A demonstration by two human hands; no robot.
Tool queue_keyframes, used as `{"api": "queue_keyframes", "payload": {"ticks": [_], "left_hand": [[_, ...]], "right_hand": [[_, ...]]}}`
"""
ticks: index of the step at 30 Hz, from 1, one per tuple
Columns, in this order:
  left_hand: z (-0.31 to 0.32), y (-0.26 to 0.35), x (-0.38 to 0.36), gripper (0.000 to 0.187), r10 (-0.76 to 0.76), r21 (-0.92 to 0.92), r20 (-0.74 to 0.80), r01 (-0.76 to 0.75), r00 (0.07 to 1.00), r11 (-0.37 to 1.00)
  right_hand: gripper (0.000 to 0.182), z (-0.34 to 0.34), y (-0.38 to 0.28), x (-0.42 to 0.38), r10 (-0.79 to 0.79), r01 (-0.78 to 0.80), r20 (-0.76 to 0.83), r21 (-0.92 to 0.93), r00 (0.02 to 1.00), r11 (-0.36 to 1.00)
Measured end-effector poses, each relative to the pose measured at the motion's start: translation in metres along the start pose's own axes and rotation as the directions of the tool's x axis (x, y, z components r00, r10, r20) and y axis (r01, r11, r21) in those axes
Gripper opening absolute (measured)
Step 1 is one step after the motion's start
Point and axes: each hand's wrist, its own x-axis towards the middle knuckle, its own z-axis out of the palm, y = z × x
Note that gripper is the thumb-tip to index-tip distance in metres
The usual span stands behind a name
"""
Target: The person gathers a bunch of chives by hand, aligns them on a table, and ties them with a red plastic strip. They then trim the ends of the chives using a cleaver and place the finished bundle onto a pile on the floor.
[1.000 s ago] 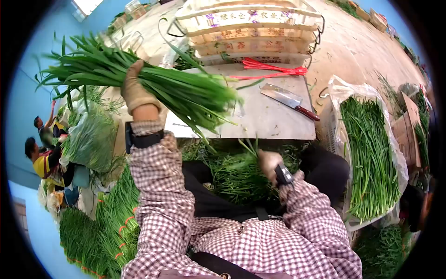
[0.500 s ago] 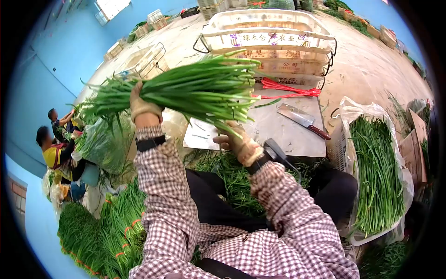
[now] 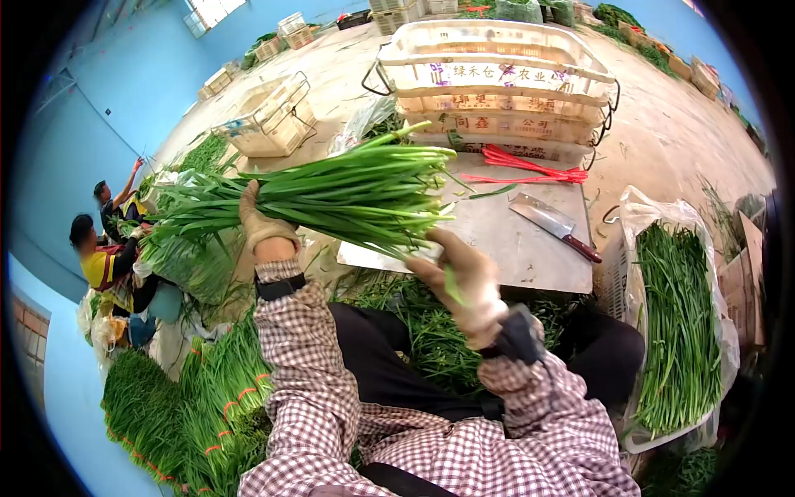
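Observation:
A large bunch of garlic chives (image 3: 348, 195) lies sideways in the air over the work board (image 3: 546, 253). My left hand (image 3: 263, 219), in a pale glove, is closed round its leafy part, with the stem ends pointing right. Just below those ends is my right hand (image 3: 464, 277), also gloved, its fingers curled and thumb near the stems. A loose chive leaf (image 3: 453, 286) shows against that glove and appears to be in its grip. On the board lie a cleaver (image 3: 542, 217) with a dark red handle and a bundle of red ties (image 3: 530, 168).
Stacked white crates (image 3: 497, 79) stand behind the board. At right a lined crate (image 3: 625, 323) holds chives. Tied chive bundles (image 3: 224, 406) lie at lower left, loose greens (image 3: 431, 331) between my legs. Two people (image 3: 108, 248) sit at left, near another crate (image 3: 277, 124).
My right hand has moved slightly right and down from the stem ends, and a loose leaf now shows at it. The bunch stays in my left hand. The view has shifted a little.

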Motion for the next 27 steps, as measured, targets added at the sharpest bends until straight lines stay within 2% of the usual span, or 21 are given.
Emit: {"api": "queue_keyframes", "payload": {"ticks": [1, 3, 5, 6, 7, 8, 9, 10, 11, 12, 13, 15, 16, 17, 18, 19, 20, 23, 24, 25, 27], "left_hand": [[0.003, -0.008, -0.009, 0.031, 0.013, -0.005, -0.012, -0.013, 1.0, 1.0], [0.005, -0.018, -0.028, 0.031, 0.044, -0.014, -0.039, -0.045, 0.998, 0.999], [0.002, -0.017, -0.028, 0.032, 0.059, 0.01, -0.061, -0.058, 0.996, 0.998], [-0.009, -0.015, -0.017, 0.032, 0.033, 0.009, -0.051, -0.032, 0.998, 0.999], [-0.018, -0.012, -0.009, 0.033, 0.008, 0.012, -0.041, -0.007, 0.999, 1.0], [-0.023, -0.009, -0.006, 0.035, -0.028, -0.001, -0.033, 0.028, 0.999, 1.0], [-0.027, -0.007, -0.002, 0.036, -0.027, -0.005, -0.03, 0.027, 0.999, 1.0], [-0.032, -0.007, 0.001, 0.036, -0.031, -0.003, -0.027, 0.031, 0.999, 1.0], [-0.036, -0.007, 0.002, 0.037, -0.043, 0.007, -0.023, 0.043, 0.999, 0.999], [-0.036, -0.009, 0.0, 0.035, -0.036, 0.03, -0.061, 0.038, 0.997, 0.999], [-0.037, -0.013, 0.001, 0.034, -0.06, 0.015, -0.027, 0.06, 0.998, 0.998], [-0.043, -0.019, 0.002, 0.032, -0.107, -0.013, 0.043, 0.108, 0.993, 0.994], [-0.038, -0.022, -0.008, 0.029, -0.137, 0.001, 0.04, 0.137, 0.99, 0.991], [-0.04, -0.026, -0.009, 0.026, -0.133, 0.018, 0.059, 0.132, 0.989, 0.991], [-0.037, -0.03, -0.017, 0.025, -0.132, 0.019, 0.04, 0.131, 0.991, 0.991], [-0.035, -0.033, -0.023, 0.024, -0.129, 0.022, 0.018, 0.129, 0.991, 0.991], [-0.042, -0.035, -0.022, 0.026, -0.129, 0.021, 0.044, 0.128, 0.991, 0.992], [-0.044, -0.029, -0.035, 0.03, -0.099, 0.011, 0.066, 0.099, 0.993, 0.995], [-0.058, -0.024, -0.023, 0.034, -0.092, 0.021, 0.118, 0.09, 0.989, 0.996], [-0.076, -0.015, -0.012, 0.032, -0.094, 0.032, 0.358, 0.088, 0.929, 0.996], [-0.086, -0.001, -0.006, 0.027, 0.002, -0.003, 0.439, -0.001, 0.898, 1.0]], "right_hand": [[0.042, 0.014, -0.002, 0.013, -0.004, -0.004, -0.044, -0.183, 0.999, 0.983], [0.019, 0.019, -0.002, 0.023, 0.193, -0.195, 0.034, 0.256, 0.981, 0.947], [0.014, -0.002, 0.008, 0.012, 0.07, -0.119, 0.164, 0.318, 0.984, 0.941], [0.011, -0.012, 0.027, -0.009, -0.059, -0.096, 0.291, 0.491, 0.955, 0.866], [0.009, -0.05, 0.019, -0.02, -0.215, -0.185, 0.572, 0.559, 0.792, 0.808], [0.007, -0.075, 0.026, -0.026, -0.386, -0.258, 0.698, 0.628, 0.603, 0.734], [0.011, -0.085, 0.029, -0.028, -0.499, -0.162, 0.604, 0.722, 0.621, 0.672], [0.013, -0.092, 0.046, -0.033, -0.248, -0.331, 0.606, 0.681, 0.756, 0.653], [0.015, -0.091, 0.06, -0.037, 0.039, -0.489, 0.577, 0.651, 0.816, 0.58], [0.022, -0.076, 0.07, -0.03, 0.135, -0.321, 0.363, 0.519, 0.922, 0.792], [0.029, -0.058, 0.07, -0.014, 0.149, -0.175, 0.11, 0.294, 0.983, 0.94], [0.045, -0.033, 0.058, 0.015, 0.224, -0.233, 0.069, 0.194, 0.972, 0.953], [0.054, -0.014, 0.068, 0.027, 0.124, -0.119, -0.05, 0.098, 0.991, 0.988], [0.049, -0.002, 0.06, 0.034, 0.039, -0.011, -0.163, 0.165, 0.986, 0.986], [0.044, 0.012, 0.059, 0.04, 0.026, 0.058, -0.186, 0.431, 0.982, 0.901], [0.04, 0.024, 0.067, 0.046, 0.023, 0.125, -0.21, 0.661, 0.977, 0.74], [0.037, 0.031, 0.086, 0.052, -0.008, 0.155, -0.189, 0.778, 0.982, 0.608], [0.021, 0.012, 0.124, 0.041, -0.144, 0.239, -0.233, 0.457, 0.962, 0.857], [0.016, 0.005, 0.144, 0.033, 0.054, 0.136, -0.299, 0.579, 0.953, 0.804], [0.014, -0.006, 0.166, 0.026, 0.254, 0.047, -0.325, 0.693, 0.911, 0.72], [0.011, -0.058, 0.162, 0.007, 0.425, -0.372, -0.102, 0.331, 0.9, 0.867]]}}
